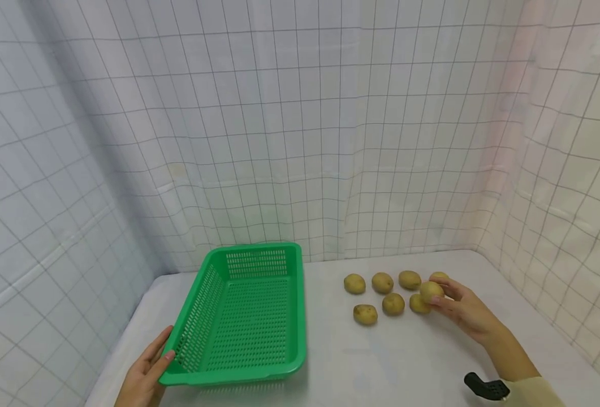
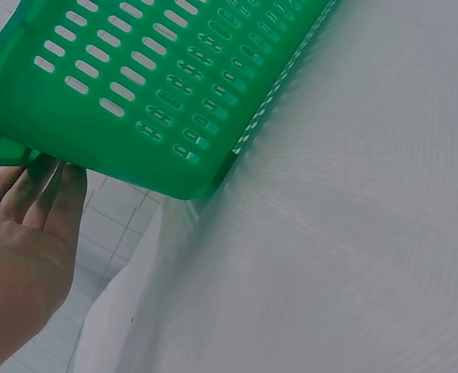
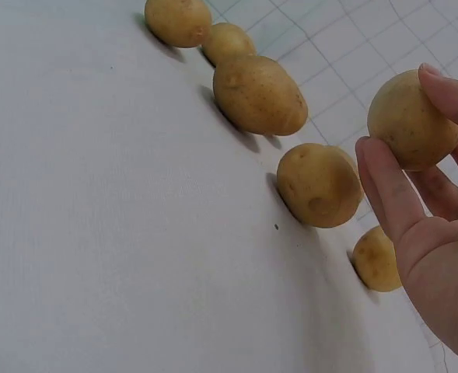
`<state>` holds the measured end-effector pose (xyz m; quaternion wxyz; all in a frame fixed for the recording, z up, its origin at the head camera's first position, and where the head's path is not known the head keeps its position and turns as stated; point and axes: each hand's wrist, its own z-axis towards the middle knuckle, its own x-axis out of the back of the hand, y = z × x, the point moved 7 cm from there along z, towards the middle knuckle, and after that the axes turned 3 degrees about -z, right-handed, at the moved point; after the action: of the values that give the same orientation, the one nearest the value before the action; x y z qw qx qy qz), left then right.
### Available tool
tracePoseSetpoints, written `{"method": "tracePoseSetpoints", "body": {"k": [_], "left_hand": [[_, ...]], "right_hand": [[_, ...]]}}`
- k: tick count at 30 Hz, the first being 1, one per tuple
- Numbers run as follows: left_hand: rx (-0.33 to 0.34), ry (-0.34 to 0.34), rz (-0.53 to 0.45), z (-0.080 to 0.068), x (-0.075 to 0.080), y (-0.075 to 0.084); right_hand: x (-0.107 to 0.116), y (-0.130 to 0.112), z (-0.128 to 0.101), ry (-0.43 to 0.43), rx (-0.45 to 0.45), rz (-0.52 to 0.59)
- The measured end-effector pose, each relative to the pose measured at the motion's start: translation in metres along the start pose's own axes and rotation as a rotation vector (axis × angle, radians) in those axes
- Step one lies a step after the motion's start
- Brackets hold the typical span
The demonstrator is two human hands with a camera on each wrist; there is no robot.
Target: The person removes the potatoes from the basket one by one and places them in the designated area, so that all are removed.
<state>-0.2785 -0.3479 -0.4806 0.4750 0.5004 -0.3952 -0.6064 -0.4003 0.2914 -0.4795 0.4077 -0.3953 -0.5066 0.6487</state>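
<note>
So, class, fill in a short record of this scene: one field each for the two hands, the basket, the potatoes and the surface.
left hand: touches the near left corner of the green basket, fingers fairly straight
right hand: pinches one potato, lifted clear of the table in the right wrist view
green basket: slotted plastic, nothing inside it
other potatoes: seven, in two loose rows on the table, right of the basket
table: white cloth; gridded sheet behind
</note>
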Motion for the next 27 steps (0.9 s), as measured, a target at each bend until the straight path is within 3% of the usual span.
{"method": "tracePoseSetpoints", "body": {"k": [14,18,27], "left_hand": [[0.034,0.032,0.054,0.002,0.002,-0.003],[0.019,0.026,0.080,0.002,0.004,-0.004],[0.002,0.012,0.025,0.002,0.003,-0.004]], "right_hand": [[0.034,0.007,-0.015,0.066,-0.031,0.114],[0.047,0.014,-0.019,0.111,-0.059,0.042],[0.066,0.025,-0.027,0.231,-0.181,-0.139]]}}
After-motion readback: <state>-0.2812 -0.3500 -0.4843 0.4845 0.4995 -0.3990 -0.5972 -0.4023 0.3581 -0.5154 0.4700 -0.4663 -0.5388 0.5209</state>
